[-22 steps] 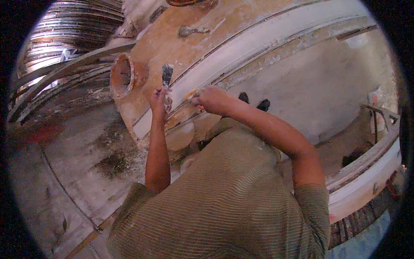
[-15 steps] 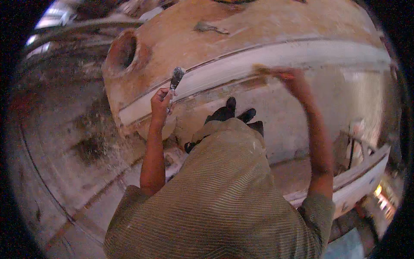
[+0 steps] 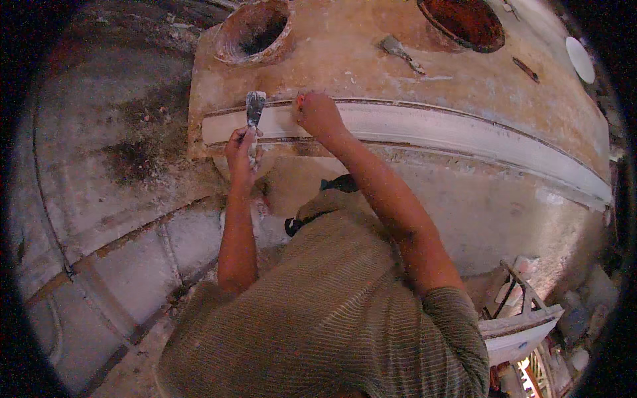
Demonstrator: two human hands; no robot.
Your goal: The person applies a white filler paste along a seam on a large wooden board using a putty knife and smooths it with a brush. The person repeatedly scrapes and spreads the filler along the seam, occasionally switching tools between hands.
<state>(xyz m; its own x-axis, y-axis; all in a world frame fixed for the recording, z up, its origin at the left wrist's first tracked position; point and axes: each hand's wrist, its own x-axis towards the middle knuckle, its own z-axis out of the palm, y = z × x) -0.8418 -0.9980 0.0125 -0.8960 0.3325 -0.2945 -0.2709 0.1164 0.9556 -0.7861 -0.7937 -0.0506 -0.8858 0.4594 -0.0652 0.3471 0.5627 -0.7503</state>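
Since the right hand (image 3: 318,118) is mostly hiding some orange-red thing (image 3: 300,101) it's clutching, I'm not making it out | left hand (image 3: 239,147) is pinching a scraper (image 3: 253,121) | blade's (image 3: 255,104) looking pretty gunky

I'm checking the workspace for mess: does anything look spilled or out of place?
Yes: a dark, speckled patch on the floor, left of the table; it stands out against paler surroundings, possibly spilled residue.

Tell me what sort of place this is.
Likely a plastering or moulding workshop: a long white strip lies along a stained worktable, the person's left hand holds a smeared putty knife, and a crusted round tub sits nearby.
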